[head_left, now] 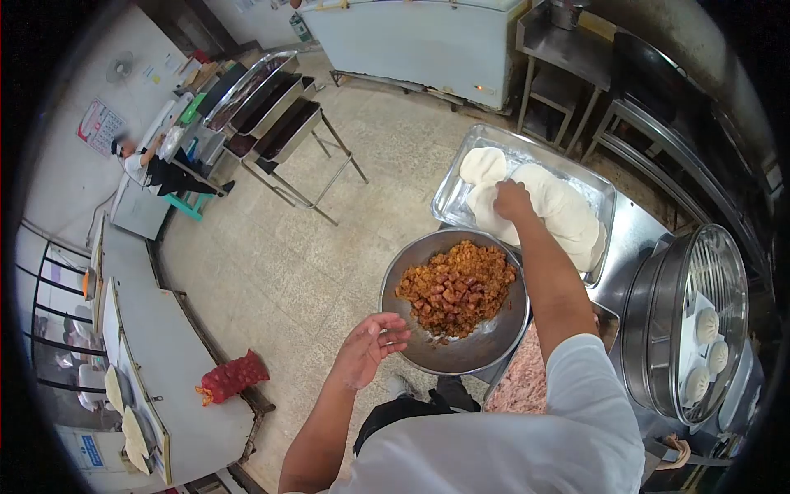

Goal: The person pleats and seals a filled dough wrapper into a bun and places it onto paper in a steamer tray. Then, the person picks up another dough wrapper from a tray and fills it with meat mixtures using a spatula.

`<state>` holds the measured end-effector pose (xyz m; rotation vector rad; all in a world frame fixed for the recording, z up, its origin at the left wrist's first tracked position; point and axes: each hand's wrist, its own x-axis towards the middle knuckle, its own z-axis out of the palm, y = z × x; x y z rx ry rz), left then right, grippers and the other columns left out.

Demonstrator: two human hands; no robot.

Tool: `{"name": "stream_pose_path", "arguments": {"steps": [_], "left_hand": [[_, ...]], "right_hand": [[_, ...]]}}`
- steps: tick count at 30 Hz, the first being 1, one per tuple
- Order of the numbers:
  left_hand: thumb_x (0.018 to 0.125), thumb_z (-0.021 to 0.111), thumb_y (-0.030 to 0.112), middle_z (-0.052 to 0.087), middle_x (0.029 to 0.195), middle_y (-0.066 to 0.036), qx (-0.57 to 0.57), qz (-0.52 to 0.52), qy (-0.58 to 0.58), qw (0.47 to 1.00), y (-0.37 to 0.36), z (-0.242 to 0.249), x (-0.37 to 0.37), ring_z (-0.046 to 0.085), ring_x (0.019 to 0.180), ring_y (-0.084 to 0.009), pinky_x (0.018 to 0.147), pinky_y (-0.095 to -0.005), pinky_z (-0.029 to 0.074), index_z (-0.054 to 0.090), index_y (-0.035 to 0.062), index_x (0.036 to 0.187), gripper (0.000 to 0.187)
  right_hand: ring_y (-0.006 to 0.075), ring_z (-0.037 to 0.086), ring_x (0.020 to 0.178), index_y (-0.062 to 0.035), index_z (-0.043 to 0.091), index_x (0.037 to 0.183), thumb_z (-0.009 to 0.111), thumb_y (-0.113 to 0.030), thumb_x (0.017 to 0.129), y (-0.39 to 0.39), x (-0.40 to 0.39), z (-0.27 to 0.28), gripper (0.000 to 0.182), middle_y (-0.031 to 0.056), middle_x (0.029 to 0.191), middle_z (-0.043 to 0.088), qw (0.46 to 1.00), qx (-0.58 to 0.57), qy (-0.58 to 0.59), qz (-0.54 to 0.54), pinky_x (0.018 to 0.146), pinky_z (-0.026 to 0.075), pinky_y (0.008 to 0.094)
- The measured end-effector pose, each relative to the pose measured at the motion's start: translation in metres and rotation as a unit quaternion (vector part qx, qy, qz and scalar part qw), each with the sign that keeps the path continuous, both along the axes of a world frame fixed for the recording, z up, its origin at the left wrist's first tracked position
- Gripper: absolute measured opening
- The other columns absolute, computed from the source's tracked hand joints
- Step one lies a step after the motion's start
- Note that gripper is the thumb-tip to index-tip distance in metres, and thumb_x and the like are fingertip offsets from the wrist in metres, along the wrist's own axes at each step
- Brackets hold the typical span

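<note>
Right hand [513,200] is over the tray [448,193], fingers curled down onto the dough [568,214]. Can't tell if they actually grip a piece; the fingertips are hidden. Left hand [377,346] is empty, palm up, fingers loosely bent, just off the left rim of the bowl [395,272].

Dough sits in the tray at the far end of the counter [638,233]. Tray's long axis runs far left to near right; the dough spread follows it. One round lies at the far-left end, the rest overlap toward the near-right end. Rounds lie flat, so no pointing direction to report. Bowl is round, no long axis, opening up.

Looks: dough is off-white, smooth, matte, thin, roughly circular. Tray is shiny metal with whitish smears on its bare floor. Bowl is brushed steel; filling [461,284] is orange-brown, chunky, with darker reddish cubes in the middle, heaped toward the far side. Near part of the bowl is bare, with pale smudges.

Pink mince [517,370] is right of the bowl, partly behind the right arm. Steamer [646,321] is further right, with three pleated white buns [706,326] on white paper.

Writing: wall calendar [101,126] at far left and blue sign [90,450] at near left, both too small to read.
</note>
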<state>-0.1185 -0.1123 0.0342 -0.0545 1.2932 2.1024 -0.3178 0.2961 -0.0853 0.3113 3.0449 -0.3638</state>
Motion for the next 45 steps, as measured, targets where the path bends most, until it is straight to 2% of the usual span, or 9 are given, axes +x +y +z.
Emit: {"name": "stream_pose_path", "arguments": {"steps": [13,19,22,25,27,31,34,39,45], "left_hand": [[0.097,0.056,0.045,0.058,0.124,-0.014,0.003,0.016,-0.005,1.000,-0.010,-0.004,0.005,0.060,0.113,-0.0298,0.097,-0.0442,0.049,0.051,0.0012,0.129,0.054],[0.097,0.056,0.045,0.057,0.125,-0.014,-0.007,0.004,0.005,1.000,-0.009,-0.005,0.004,0.058,0.114,-0.0299,0.098,-0.0448,0.049,0.050,0.0013,0.130,0.056],[0.097,0.056,0.045,0.057,0.125,-0.014,0.006,0.004,0.006,1.000,-0.011,-0.006,0.003,0.058,0.115,-0.0302,0.098,-0.0451,0.049,0.049,0.0015,0.130,0.056],[0.096,0.057,0.045,0.057,0.125,-0.014,0.009,0.002,0.003,1.000,-0.010,-0.002,0.002,0.058,0.115,-0.0303,0.098,-0.0450,0.049,0.049,0.0015,0.130,0.056],[0.096,0.057,0.046,0.057,0.126,-0.014,0.005,0.002,0.005,1.000,-0.010,-0.002,0.000,0.059,0.114,-0.0304,0.098,-0.0450,0.049,0.049,0.0015,0.130,0.057],[0.095,0.058,0.046,0.057,0.126,-0.014,0.010,-0.007,0.016,1.000,-0.006,-0.004,-0.003,0.059,0.114,-0.0304,0.098,-0.0452,0.049,0.049,0.0016,0.130,0.057],[0.095,0.058,0.047,0.058,0.126,-0.014,0.014,-0.017,0.018,1.000,-0.002,-0.005,-0.003,0.059,0.114,-0.0305,0.098,-0.0454,0.048,0.050,0.0017,0.130,0.057],[0.094,0.059,0.047,0.058,0.126,-0.014,0.017,-0.018,0.011,1.000,-0.002,-0.004,-0.001,0.059,0.115,-0.0308,0.098,-0.0457,0.048,0.050,0.0019,0.129,0.058],[0.094,0.060,0.047,0.057,0.127,-0.015,0.028,-0.009,0.019,0.999,-0.009,-0.009,-0.001,0.059,0.116,-0.0308,0.099,-0.0461,0.048,0.049,0.0016,0.130,0.058]], "right_hand": [[0.0387,0.057,0.113,-0.0017,0.063,0.113,0.058,-0.012,0.082,0.007,-0.021,-0.011,0.034,0.0193,0.119,0.061,0.998,0.019,-0.045,0.047,0.095,0.050,0.0456],[0.0386,0.062,0.104,-0.0017,0.064,0.107,0.059,-0.009,0.080,0.012,-0.021,-0.006,0.029,0.0204,0.113,0.064,0.994,0.030,-0.025,0.105,0.092,0.051,0.0438],[0.0384,0.063,0.101,-0.0047,0.065,0.105,0.059,-0.007,0.079,0.009,-0.013,0.016,0.027,0.0201,0.110,0.065,0.993,-0.075,-0.043,0.075,0.091,0.051,0.0437],[0.0371,0.062,0.103,-0.0083,0.066,0.108,0.060,-0.007,0.079,0.014,-0.012,0.010,0.030,0.0189,0.115,0.063,0.992,-0.070,-0.033,0.103,0.090,0.051,0.0441],[0.0360,0.060,0.107,-0.0108,0.066,0.114,0.059,-0.006,0.080,0.012,-0.010,0.006,0.035,0.0168,0.120,0.061,0.989,-0.007,-0.034,0.145,0.091,0.051,0.0445],[0.0330,0.058,0.111,-0.0137,0.065,0.121,0.058,-0.005,0.083,0.006,-0.008,0.001,0.040,0.0143,0.120,0.060,0.991,-0.003,-0.035,0.127,0.093,0.050,0.0445],[0.0319,0.057,0.111,-0.0157,0.067,0.118,0.057,-0.004,0.084,0.000,-0.005,-0.005,0.037,0.0116,0.116,0.060,0.981,-0.019,0.043,0.187,0.094,0.049,0.0440],[0.0318,0.058,0.105,-0.0123,0.070,0.103,0.058,-0.005,0.083,-0.016,0.001,0.020,0.024,0.0103,0.114,0.062,0.979,0.050,-0.021,0.199,0.089,0.050,0.0431],[0.0309,0.057,0.105,-0.0156,0.070,0.100,0.062,-0.007,0.080,-0.009,0.001,0.020,0.024,0.0105,0.109,0.063,0.968,0.045,-0.061,0.238,0.089,0.048,0.0436]]}}
